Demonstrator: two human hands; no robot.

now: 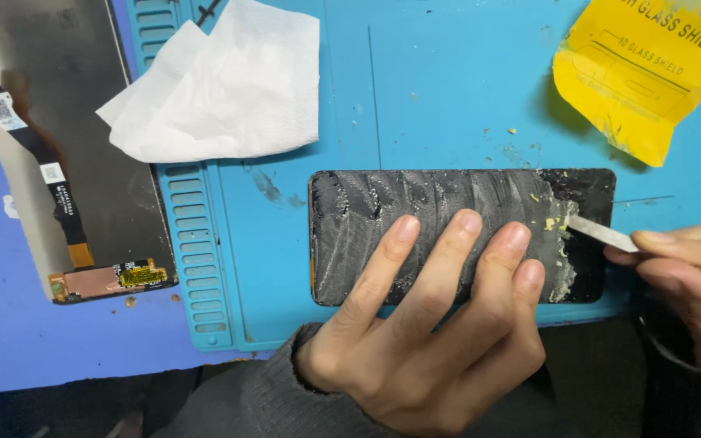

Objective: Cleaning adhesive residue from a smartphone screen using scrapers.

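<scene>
We are pressing our left hand point(423, 324), fingers spread flat, on the black phone panel point(448, 235) lying on the blue mat point(448, 105), pinning it against sliding. Our right hand point(691, 276) is pinching a thin scraper blade point(602, 231), angling it low under the grey adhesive residue point(383, 219).

Two hands, left point(423, 341) and right point(691, 284); one black glass panel point(448, 207) coated with grey residue; one thin scraper blade point(602, 231); one white tissue point(221, 85); one yellow packet point(642, 69); one detached display module point(66, 146); one blue mat point(440, 97).
</scene>
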